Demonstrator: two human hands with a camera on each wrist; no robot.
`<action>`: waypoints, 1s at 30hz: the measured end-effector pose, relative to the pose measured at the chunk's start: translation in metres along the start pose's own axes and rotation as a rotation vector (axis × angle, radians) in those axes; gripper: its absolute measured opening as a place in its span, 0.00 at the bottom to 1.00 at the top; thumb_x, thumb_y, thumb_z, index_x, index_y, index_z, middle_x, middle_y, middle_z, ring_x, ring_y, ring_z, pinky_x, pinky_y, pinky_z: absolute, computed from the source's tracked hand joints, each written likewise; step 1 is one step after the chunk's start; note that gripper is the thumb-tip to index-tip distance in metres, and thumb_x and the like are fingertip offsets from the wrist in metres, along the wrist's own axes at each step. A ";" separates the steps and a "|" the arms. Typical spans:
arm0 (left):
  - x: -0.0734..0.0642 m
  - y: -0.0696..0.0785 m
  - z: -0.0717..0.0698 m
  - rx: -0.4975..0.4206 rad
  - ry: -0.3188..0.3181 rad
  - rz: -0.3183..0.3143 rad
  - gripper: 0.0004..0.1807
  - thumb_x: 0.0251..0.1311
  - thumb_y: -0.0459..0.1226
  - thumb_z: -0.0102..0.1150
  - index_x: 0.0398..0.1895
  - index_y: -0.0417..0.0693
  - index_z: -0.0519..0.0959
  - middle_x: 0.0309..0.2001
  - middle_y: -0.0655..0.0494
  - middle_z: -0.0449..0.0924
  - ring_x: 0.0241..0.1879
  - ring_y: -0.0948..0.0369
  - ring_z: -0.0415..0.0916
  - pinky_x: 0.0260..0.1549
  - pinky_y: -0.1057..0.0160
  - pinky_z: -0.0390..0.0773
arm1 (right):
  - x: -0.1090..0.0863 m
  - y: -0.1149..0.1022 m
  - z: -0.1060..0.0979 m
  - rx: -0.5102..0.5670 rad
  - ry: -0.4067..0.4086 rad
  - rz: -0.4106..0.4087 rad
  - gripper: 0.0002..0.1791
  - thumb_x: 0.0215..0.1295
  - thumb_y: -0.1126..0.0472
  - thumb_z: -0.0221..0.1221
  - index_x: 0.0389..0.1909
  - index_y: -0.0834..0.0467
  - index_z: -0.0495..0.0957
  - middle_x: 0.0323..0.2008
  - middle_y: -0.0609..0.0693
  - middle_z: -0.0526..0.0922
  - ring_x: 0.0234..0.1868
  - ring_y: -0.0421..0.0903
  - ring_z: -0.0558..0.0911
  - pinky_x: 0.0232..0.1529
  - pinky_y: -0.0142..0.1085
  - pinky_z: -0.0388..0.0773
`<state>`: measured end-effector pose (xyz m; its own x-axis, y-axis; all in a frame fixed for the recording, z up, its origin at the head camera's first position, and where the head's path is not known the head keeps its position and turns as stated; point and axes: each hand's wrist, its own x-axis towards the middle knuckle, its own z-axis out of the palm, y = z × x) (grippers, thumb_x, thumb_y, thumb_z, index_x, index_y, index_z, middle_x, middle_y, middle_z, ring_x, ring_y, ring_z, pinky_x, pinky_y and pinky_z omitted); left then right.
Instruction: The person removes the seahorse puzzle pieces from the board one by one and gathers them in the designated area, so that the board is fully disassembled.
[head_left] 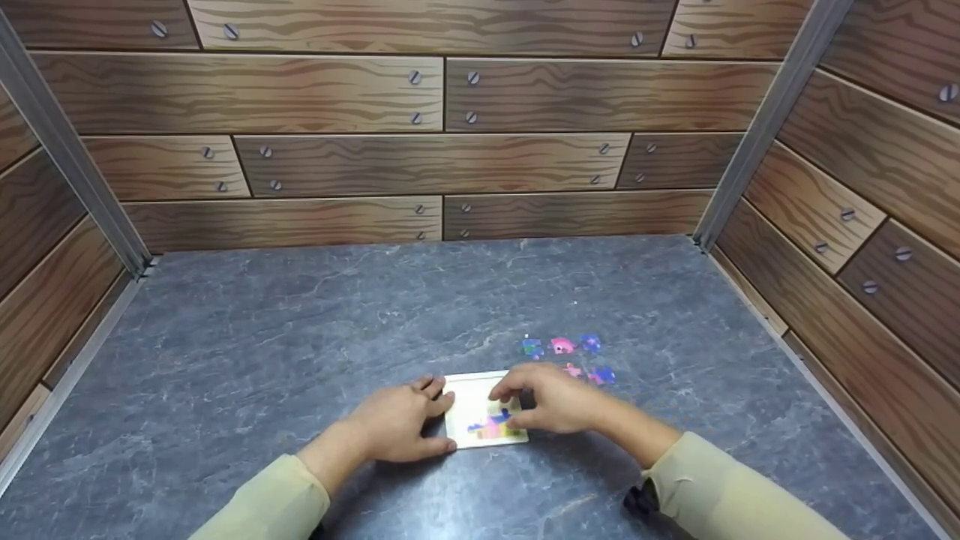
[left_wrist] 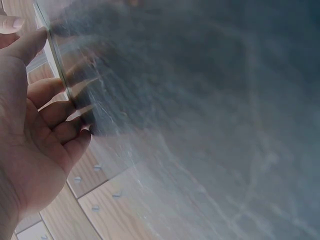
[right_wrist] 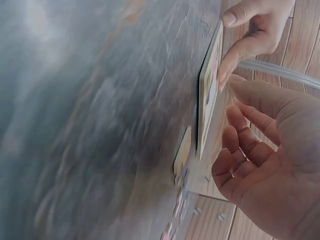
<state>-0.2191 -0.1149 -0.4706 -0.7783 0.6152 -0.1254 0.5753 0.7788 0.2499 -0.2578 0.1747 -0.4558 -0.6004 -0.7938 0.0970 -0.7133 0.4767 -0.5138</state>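
A light-coloured puzzle board [head_left: 466, 397] with a raised rim lies on the table, with pink, blue and yellow puzzle pieces [head_left: 491, 427] in its lower right part. Against the board's left edge rests my left hand [head_left: 401, 424], thumb at the near corner and fingertips spread along the side. Over the board's right side hovers my right hand [head_left: 559, 397], its thumb and bent index finger apart in the head view. I see no piece between them. The right wrist view shows that hand [right_wrist: 280, 145] from the palm side, thumb close to the board [right_wrist: 210, 95].
Several loose puzzle pieces lie beyond the right hand, among them a pink one with an eye [head_left: 562, 346] and a blue one [head_left: 602, 375]. The grey marbled tabletop [head_left: 300, 315] is bounded by wood-patterned walls [head_left: 337, 165] at the back and sides.
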 end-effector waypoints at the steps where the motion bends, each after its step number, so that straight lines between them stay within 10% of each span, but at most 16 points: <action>1: 0.000 0.000 0.000 0.000 0.003 0.001 0.42 0.71 0.63 0.59 0.79 0.47 0.71 0.78 0.40 0.65 0.77 0.43 0.64 0.68 0.41 0.73 | 0.002 -0.001 0.001 0.003 -0.007 -0.008 0.19 0.60 0.63 0.75 0.53 0.58 0.87 0.45 0.50 0.88 0.47 0.48 0.85 0.53 0.44 0.81; 30: -0.002 0.000 -0.001 -0.009 0.032 0.022 0.42 0.70 0.62 0.60 0.77 0.45 0.73 0.77 0.39 0.67 0.76 0.41 0.65 0.68 0.42 0.72 | 0.016 -0.003 0.004 0.076 -0.248 -0.024 0.19 0.68 0.69 0.67 0.59 0.56 0.87 0.49 0.49 0.84 0.44 0.42 0.80 0.46 0.32 0.77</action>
<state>-0.2179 -0.1156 -0.4695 -0.7733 0.6277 -0.0889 0.5902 0.7641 0.2604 -0.2643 0.1590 -0.4563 -0.4700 -0.8772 -0.0976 -0.6913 0.4346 -0.5772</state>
